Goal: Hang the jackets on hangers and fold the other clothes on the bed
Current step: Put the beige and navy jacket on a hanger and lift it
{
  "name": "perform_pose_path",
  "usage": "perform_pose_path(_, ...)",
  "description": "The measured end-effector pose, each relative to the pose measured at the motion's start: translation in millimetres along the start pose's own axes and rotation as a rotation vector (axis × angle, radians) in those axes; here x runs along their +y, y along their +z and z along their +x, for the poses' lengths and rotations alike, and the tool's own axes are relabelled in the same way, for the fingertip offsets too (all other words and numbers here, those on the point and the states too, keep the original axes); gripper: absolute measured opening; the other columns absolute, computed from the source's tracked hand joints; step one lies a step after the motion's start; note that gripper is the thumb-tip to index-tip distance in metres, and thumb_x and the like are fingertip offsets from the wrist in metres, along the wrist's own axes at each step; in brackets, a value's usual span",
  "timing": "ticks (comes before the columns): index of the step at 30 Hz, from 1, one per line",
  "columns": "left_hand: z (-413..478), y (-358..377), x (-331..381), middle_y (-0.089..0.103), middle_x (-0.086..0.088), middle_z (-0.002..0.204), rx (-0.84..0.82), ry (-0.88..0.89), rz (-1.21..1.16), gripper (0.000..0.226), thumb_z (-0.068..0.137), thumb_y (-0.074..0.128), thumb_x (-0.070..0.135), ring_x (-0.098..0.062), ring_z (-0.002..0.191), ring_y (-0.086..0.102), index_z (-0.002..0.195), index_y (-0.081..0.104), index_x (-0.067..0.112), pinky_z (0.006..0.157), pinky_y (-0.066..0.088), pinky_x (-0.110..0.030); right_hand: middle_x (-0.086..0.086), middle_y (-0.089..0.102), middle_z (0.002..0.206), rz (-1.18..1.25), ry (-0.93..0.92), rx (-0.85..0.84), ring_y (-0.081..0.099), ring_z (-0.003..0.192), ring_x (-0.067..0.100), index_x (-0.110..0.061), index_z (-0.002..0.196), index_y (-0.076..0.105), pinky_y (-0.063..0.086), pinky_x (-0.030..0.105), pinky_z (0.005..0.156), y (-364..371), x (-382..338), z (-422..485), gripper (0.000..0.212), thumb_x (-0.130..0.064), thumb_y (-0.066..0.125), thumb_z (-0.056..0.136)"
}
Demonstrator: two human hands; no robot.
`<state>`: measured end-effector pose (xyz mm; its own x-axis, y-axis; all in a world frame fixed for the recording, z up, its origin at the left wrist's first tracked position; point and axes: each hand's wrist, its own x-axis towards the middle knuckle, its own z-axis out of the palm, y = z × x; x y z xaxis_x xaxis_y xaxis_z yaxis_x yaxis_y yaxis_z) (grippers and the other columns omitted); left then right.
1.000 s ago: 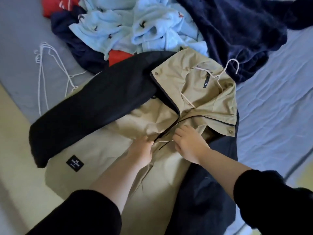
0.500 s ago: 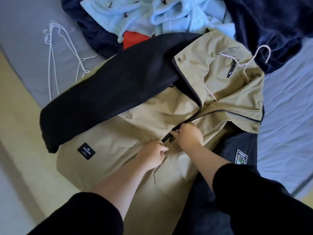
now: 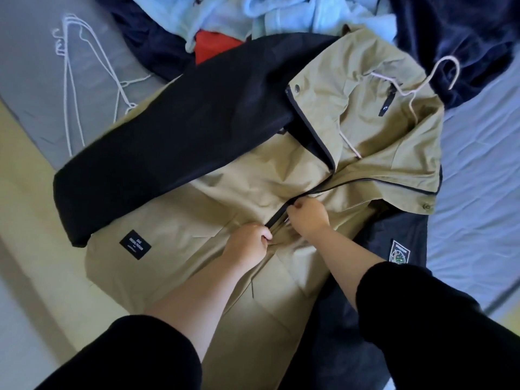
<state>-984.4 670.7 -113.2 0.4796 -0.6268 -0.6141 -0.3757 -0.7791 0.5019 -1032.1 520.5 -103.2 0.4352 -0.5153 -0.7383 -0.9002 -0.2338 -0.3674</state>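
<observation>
Head view, and I've got the khaki-and-black jacket (image 3: pixel 197 220) lying front-up across the near edge of the bed (image 3: pixel 478 153), hem toward me. 1 pale hanger (image 3: pixel 425 80) sits in the shoulders, its hook poking out of the collar onto the navy fleece (image 3: pixel 464 38). Both hands are down at the zip (image 3: pixel 278 216). My left hand (image 3: pixel 247 243) is clenched round a fold of khaki cloth just below the open teeth. My right hand (image 3: pixel 308 218) has its fingers curled in a pinch right on the zip line, presumably on the pull, though I can't make the pull out. So we're zipping up, I reckon. To do it well, the left hand should anchor and draw the cloth down toward me so both sides lie taut and flat. The right hand then runs straight up the track toward the collar, no sideways tug. Watch the loose khaki flap beside the teeth, that's the snag risk. Ease off before the hanger's neck. Over on the left lie the spare hangers (image 3: pixel 69 88).
</observation>
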Motion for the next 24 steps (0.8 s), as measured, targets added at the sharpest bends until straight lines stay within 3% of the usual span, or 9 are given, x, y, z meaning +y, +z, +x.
perform_pose_path(3,4,-6,17,0.06,0.001,0.116,0.118,-0.006,0.086,0.025,0.094,0.05,0.018,-0.022,0.102,0.06,0.118,0.058,0.02,0.08,0.046,-0.032,0.001,0.057,0.06,0.098,-0.068,-0.043,0.056,0.062,0.023,-0.009,0.068,0.056,0.046,0.03,0.06,-28,7,-9,0.026,-0.014,0.043,0.09)
perform_pose_path(6,19,-14,42,0.055,0.002,0.105,0.245,0.022,0.162,0.028,0.087,0.064,0.038,-0.021,0.092,0.059,0.104,0.054,0.019,0.069,0.043,-0.032,0.003,0.062,0.062,0.13,-0.144,-0.11,0.059,0.06,0.021,-0.011,0.068,0.058,0.052,0.034,0.067,-55,11,-18,0.031,-0.016,0.044,0.095)
perform_pose_path(9,35,-21,62,0.062,0.001,0.098,0.262,0.014,0.259,0.033,0.085,0.062,0.048,-0.021,0.089,0.061,0.097,0.059,0.018,0.067,0.044,-0.032,0.003,0.06,0.062,-0.001,-0.247,-0.072,0.057,0.065,0.021,-0.018,0.061,0.056,0.049,0.033,0.067,-71,6,-27,0.036,-0.023,0.05,0.096)
perform_pose_path(12,40,-23,72,0.067,-0.002,0.092,0.27,0.093,0.458,0.026,0.092,0.052,0.041,-0.024,0.083,0.065,0.097,0.064,0.019,0.06,0.04,-0.03,0.007,0.065,0.077,-0.161,-0.288,0.011,0.058,0.078,0.024,-0.01,0.077,0.064,0.049,0.034,0.07,-84,3,-30,0.027,-0.025,0.051,0.096)
perform_pose_path(16,38,-25,77,0.07,-0.002,0.09,0.193,0.129,0.59,0.015,0.093,0.052,0.024,-0.025,0.082,0.068,0.093,0.066,0.018,0.059,0.04,-0.027,0.004,0.061,0.081,-0.398,-0.34,0.137,0.057,0.081,0.028,-0.016,0.084,0.06,0.039,0.031,0.063,-99,1,-32,0.018,-0.027,0.049,0.095)
perform_pose_path(19,39,-28,78,0.069,-0.002,0.092,0.14,0.096,0.65,0.016,0.093,0.052,0.018,-0.024,0.086,0.068,0.095,0.068,0.018,0.06,0.037,-0.027,0.003,0.056,0.079,-0.393,-0.335,0.204,0.057,0.083,0.03,-0.016,0.086,0.059,0.035,0.03,0.063,-107,-4,-34,0.018,-0.027,0.048,0.095)
perform_pose_path(24,39,-36,83,0.067,0.0,0.095,0.04,0.04,0.665,0.021,0.092,0.049,0.01,-0.024,0.093,0.066,0.098,0.067,0.019,0.064,0.039,-0.029,0.01,0.064,0.085,-0.215,-0.246,0.392,0.058,0.084,0.033,-0.011,0.091,0.065,0.034,0.03,0.062,-140,-5,-35,0.021,-0.022,0.048,0.095)
